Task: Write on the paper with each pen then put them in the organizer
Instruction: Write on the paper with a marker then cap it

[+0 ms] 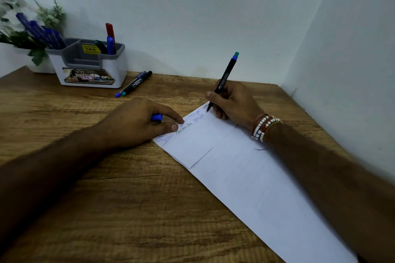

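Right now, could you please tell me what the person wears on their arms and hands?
No sleeves are in view on either arm. On the wrist of the right hand sit stacked bracelets: white beads, dark red beads and thin coloured thread bands. The left hand and its wrist wear nothing; no rings show.

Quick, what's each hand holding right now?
Left hand: holds a small blue plastic pen cap.
Right hand: grips a slim black pen, tip on the white paper sheet.
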